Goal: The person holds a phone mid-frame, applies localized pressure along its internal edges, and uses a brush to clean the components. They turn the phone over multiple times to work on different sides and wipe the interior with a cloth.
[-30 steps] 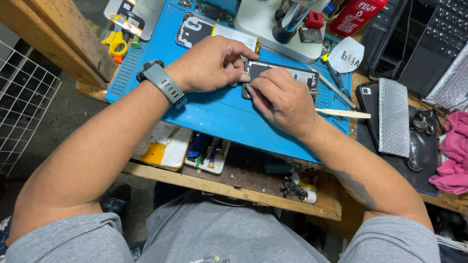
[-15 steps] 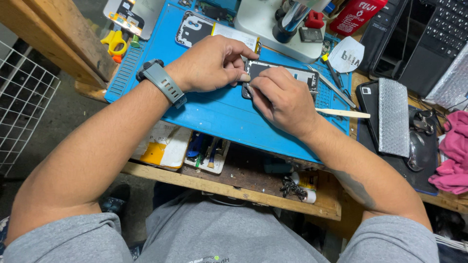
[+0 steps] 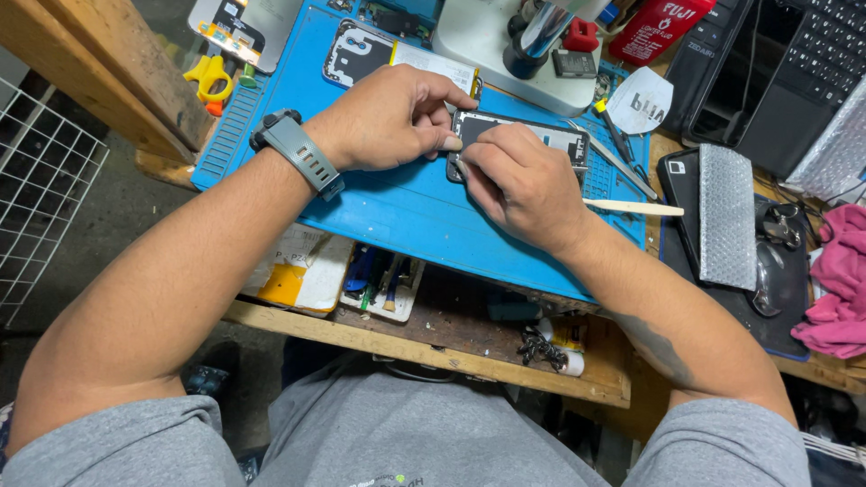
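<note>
Right hand [image 3: 523, 185]: fingertips shifted slightly left along the phone [image 3: 528, 140], frame centre | left hand [image 3: 392, 117]: thumb now pressed nearer the phone's left edge.

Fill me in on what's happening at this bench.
A person is bent over an opened phone lying on a blue work mat. The left hand steadies the phone's left end, while the right hand pinches at something small on its edge. Tweezers and a flat stick lie unused on the mat.
</note>
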